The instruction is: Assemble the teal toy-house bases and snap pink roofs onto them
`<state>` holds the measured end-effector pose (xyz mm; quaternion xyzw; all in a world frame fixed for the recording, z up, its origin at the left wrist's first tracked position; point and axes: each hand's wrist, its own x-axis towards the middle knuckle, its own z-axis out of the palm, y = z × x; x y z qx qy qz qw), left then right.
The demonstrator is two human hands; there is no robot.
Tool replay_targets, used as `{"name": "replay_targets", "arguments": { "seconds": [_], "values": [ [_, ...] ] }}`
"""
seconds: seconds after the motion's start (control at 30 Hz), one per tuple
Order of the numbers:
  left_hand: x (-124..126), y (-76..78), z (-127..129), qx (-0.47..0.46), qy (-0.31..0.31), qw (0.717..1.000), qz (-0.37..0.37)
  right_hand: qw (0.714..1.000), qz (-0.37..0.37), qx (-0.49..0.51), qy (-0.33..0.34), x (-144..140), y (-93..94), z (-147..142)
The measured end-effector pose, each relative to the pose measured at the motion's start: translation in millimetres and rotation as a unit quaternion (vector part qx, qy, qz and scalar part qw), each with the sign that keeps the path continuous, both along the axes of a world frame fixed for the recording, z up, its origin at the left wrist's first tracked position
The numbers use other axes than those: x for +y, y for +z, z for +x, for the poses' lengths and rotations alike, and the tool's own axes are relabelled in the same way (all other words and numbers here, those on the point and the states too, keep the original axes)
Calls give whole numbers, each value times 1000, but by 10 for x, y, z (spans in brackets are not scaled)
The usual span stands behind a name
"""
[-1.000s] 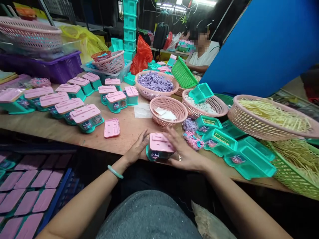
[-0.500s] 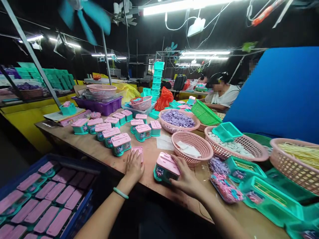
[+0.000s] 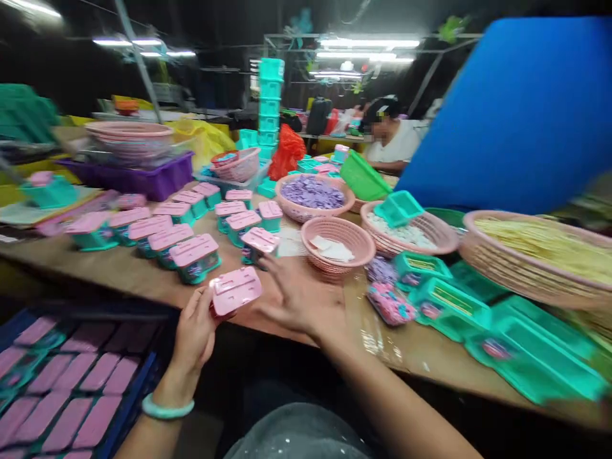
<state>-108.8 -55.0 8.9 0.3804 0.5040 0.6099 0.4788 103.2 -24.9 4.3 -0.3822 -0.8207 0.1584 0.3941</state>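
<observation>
In my left hand (image 3: 195,328), closed by its edge, is a pink plastic lid (image 3: 236,290), tilted above the front edge of the table. My right hand (image 3: 296,299) is open, fingers spread and slightly blurred, over the tabletop. Just beyond its fingertips stands a small teal box with a pink lid (image 3: 261,241). More pink-lidded boxes (image 3: 194,252) stand in rows to the left and behind. Right of my right hand is a pink basket (image 3: 338,236) with white paper slips inside.
A blue crate (image 3: 143,382) of pink-lidded boxes stands at lower left. Baskets of purple pieces (image 3: 313,193), white pieces (image 3: 406,234) and yellow sticks (image 3: 540,239) line the back and right. Open teal boxes (image 3: 449,305) lie at right. A co-worker (image 3: 394,140) sits behind.
My right hand has set its pink-lidded box beside the others and let go. My left hand has lifted the pink lid off the table. The view has shifted rightward and down.
</observation>
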Motion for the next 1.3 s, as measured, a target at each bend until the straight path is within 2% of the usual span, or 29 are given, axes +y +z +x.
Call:
{"name": "replay_targets", "arguments": {
  "seconds": [0.07,0.1,0.23,0.33,0.47,0.57,0.63,0.67,0.73,0.77,0.83,0.97,1.07,1.17,1.3],
  "values": [
    [-33,-20,253,-57,-67,995,-37,999,-2,-40,22,-312,-67,122],
    [-33,-53,396,-70,-103,991,-55,998,-12,-57,9,-422,-120,202],
    [91,-229,994,-57,-235,964,-112,986,-66,-82,-126,-632,-346,608],
    [301,-309,1373,8,-276,955,-107,967,-62,-109,-223,-711,-394,877],
    [617,-336,1636,84,-275,956,-62,934,5,-74,-349,-899,-325,1208],
    [798,-352,1647,137,-240,960,-40,878,29,-44,-475,-1146,-290,1586],
    [877,-384,1621,228,-201,952,33,841,42,-52,-537,-1324,-270,1900],
    [899,-405,1618,288,-179,935,99,824,49,-60,-561,-1397,-250,2064],
    [890,-445,1663,399,-141,869,256,800,43,-89,-591,-1474,-169,2377],
    [856,-456,1719,432,-132,831,325,795,32,-105,-597,-1464,-107,2518],
    [731,-447,1898,447,-149,780,412,795,0,-134,-592,-1333,47,2759],
    [395,-323,2418,420,-252,717,496,810,-59,-183,-555,-743,347,3113],
    [270,-227,2793,428,-305,672,522,826,-122,-234,-498,-289,475,3338],
    [311,-181,3057,437,-338,652,519,836,-183,-278,-436,-37,525,3534],
    [435,-166,3243,406,-374,655,517,851,-190,-302,-387,-68,525,3658]
  ]
}}
